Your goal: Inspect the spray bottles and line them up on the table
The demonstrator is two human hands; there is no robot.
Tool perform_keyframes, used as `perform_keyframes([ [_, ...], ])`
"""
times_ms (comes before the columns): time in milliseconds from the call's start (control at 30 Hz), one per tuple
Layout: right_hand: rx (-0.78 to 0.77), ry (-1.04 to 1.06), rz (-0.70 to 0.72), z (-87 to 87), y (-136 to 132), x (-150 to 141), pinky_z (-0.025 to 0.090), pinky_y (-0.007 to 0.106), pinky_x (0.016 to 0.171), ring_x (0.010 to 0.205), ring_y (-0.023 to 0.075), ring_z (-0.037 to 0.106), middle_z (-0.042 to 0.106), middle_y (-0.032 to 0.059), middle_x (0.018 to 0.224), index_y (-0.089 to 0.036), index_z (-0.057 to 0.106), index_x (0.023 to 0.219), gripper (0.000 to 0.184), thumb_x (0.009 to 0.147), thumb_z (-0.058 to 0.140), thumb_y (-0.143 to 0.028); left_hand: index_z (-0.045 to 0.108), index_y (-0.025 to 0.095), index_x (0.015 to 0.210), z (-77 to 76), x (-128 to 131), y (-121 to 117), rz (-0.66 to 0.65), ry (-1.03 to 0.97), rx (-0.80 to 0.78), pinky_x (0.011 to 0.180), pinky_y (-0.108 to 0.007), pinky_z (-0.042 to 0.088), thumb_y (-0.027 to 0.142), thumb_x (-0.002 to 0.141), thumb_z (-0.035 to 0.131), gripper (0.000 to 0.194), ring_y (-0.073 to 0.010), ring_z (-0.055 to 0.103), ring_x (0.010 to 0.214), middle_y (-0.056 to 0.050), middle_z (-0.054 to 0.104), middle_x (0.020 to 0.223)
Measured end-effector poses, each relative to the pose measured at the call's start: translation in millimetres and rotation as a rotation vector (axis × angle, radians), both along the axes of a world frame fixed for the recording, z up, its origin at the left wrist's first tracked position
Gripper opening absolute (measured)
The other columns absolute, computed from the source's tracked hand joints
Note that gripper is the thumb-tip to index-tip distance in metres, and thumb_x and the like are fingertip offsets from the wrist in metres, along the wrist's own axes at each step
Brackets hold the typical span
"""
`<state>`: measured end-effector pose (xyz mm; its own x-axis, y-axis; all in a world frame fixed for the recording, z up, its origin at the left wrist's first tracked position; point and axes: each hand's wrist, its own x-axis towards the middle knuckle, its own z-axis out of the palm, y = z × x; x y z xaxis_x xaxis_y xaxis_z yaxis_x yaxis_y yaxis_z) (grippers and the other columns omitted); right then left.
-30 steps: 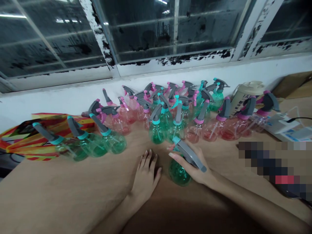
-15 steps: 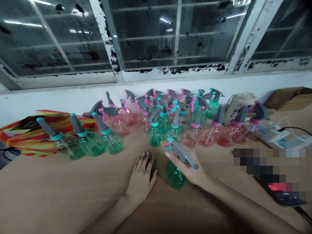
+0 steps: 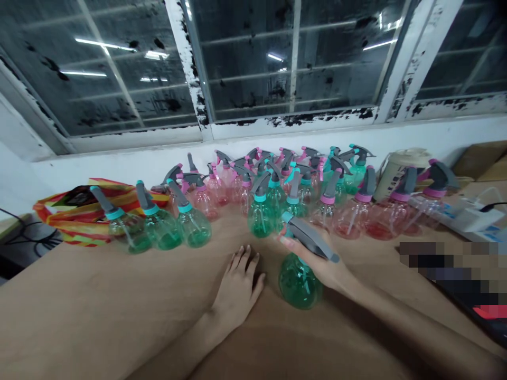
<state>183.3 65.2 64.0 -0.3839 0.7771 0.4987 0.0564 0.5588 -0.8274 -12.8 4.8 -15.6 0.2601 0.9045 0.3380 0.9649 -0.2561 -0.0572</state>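
Observation:
My right hand [image 3: 322, 264] is closed around the neck of a green spray bottle [image 3: 300, 282] with a grey and teal trigger head. The bottle is slightly tilted, and I cannot tell whether its base touches the table. To its left, my left hand [image 3: 240, 287] lies flat on the wooden table [image 3: 119, 306] with fingers spread, holding nothing. Just beyond the hands stands another green spray bottle [image 3: 260, 217], among several green and pink ones. A pink spray bottle [image 3: 350, 219] is in the row on the right.
At the left, several green spray bottles [image 3: 198, 229] stand before a striped orange and yellow bag [image 3: 89, 232]. A cream container [image 3: 398, 171], a white power strip [image 3: 471, 216] and a cardboard box [image 3: 481, 161] are at the right. A peeling window frame [image 3: 291, 126] runs behind.
The whole view has shifted, so the hands and bottles appear a little farther right. My right hand still grips the green spray bottle, and my left hand stays flat on the table.

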Motion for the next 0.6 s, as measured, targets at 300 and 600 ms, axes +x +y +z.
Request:
perform_keyframes([
  [300,0.010,-0.001,-0.004,1.6,-2.0,0.4,0.043,0.026,0.052,0.056,0.0137,0.055,0.058,-0.0019,0.063,-0.022,0.060,0.085,0.014,0.084,0.056,-0.036,0.048,0.008,0.128,-1.8,-1.0,2.9,0.001,0.009,0.006,0.105,-0.049,0.033,0.032,0.094,0.038,0.043,-0.0303,0.037,0.130,-0.017,0.046,0.136],
  [600,-0.004,0.010,0.004,-3.6,-0.8,-0.6,0.052,0.037,0.077,0.080,0.0204,0.067,0.072,0.0041,0.091,-0.022,0.065,0.104,0.026,0.083,0.056,-0.034,0.048,0.010,0.127,1.7,0.9,1.5,-0.005,-0.045,0.005,0.105,-0.048,0.033,0.031,0.093,0.039,0.040,-0.0292,0.037,0.130,-0.015,0.048,0.134],
])
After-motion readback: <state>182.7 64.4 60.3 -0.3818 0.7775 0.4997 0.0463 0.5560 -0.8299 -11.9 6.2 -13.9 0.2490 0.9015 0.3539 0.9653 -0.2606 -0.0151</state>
